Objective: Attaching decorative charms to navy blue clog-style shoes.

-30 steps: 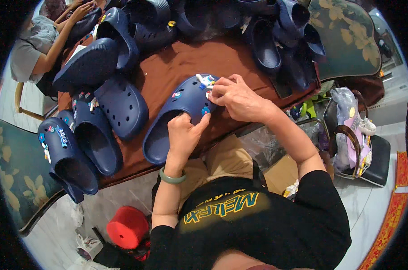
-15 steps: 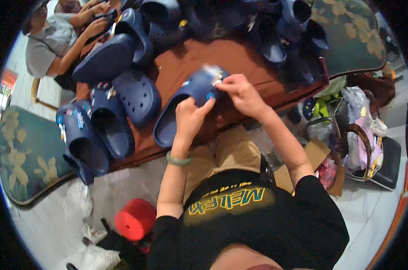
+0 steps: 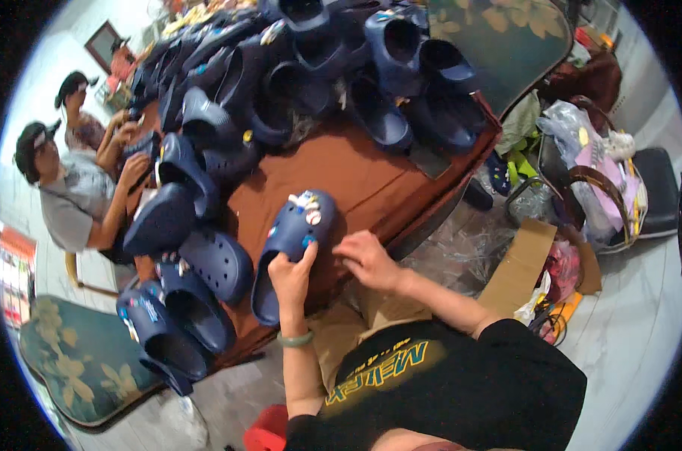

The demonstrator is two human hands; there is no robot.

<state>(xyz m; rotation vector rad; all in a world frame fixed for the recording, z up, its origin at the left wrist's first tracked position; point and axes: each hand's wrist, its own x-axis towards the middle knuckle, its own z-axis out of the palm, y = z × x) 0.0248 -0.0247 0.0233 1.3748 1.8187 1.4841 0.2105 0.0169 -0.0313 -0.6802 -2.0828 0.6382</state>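
Note:
A navy clog [image 3: 299, 218] with several charms on its upper, among them a white one shaped like a baseball [image 3: 313, 217], rests on the brown cloth at the table's near edge. My left hand [image 3: 290, 282] grips it by the side of the foot opening, thumb up beside a blue charm [image 3: 308, 241]. A green bangle [image 3: 295, 340] circles my left wrist. Just right of the clog, my right hand [image 3: 369, 260] is off it, its fingers loosely bent and apart with nothing visible in them.
Navy clogs [image 3: 198, 304] stand to the left, some with charms, and a large pile of clogs [image 3: 303, 98] covers the far table [image 3: 356, 177]. Two people [image 3: 78, 188] work at the far left. A cardboard piece [image 3: 517, 263] and a bag-laden chair [image 3: 604, 173] are at right; a red stool [image 3: 267, 430] is below.
My right hand has come away from the clog's charms toward the right. My left hand still holds the clog. The view has shifted, showing more of the far pile and both people.

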